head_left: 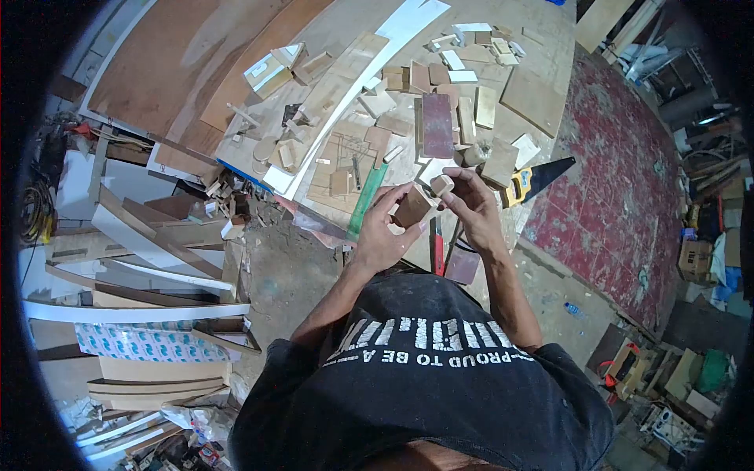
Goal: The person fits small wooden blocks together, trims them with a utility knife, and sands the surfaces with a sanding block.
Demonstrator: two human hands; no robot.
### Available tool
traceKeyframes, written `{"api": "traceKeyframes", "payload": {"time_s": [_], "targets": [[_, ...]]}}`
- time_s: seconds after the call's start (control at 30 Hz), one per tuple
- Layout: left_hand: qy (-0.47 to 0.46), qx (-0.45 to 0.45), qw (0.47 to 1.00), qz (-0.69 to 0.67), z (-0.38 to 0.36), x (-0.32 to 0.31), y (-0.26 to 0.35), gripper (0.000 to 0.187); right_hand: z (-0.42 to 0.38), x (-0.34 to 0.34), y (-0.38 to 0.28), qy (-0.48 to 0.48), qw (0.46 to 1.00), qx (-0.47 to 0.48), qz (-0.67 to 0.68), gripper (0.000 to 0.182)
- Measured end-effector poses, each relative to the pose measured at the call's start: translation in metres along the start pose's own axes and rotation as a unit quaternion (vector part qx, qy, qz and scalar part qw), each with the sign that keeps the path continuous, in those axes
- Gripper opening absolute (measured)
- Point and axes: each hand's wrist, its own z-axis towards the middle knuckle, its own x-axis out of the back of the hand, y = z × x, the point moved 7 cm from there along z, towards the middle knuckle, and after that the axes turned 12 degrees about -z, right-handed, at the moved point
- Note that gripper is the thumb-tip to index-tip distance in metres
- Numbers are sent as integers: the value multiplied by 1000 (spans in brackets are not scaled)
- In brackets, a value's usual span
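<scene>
My left hand (385, 234) is closed around a brown wooden block (413, 207), gripping it by its sides. Close beside it, my right hand (476, 210) pinches a small pale wood piece (441, 185) between thumb and fingers. Both pieces are held up near the table's front edge, almost meeting. Left of my hands lies a green ruler (367, 199) on a board with pencil lines. A red-handled tool (437, 250) rests below, between my forearms. To the right sits a handsaw (539, 180) with a yellow and black handle.
Many wood offcuts (485, 107) cover the worktable (542, 47), with a dark red block (437, 125) among them. A long white strip (338, 110) runs across it. Curved panels (149, 312) are stacked at left. A plastic bottle (573, 309) lies on the floor at right.
</scene>
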Motion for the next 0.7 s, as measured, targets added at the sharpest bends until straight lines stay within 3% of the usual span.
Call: {"api": "traceKeyframes", "payload": {"time_s": [0.7], "targets": [[-73,39,992,-92,5,-10,-8,64,1,-4,-5,-4,999,-5,-35,42]]}}
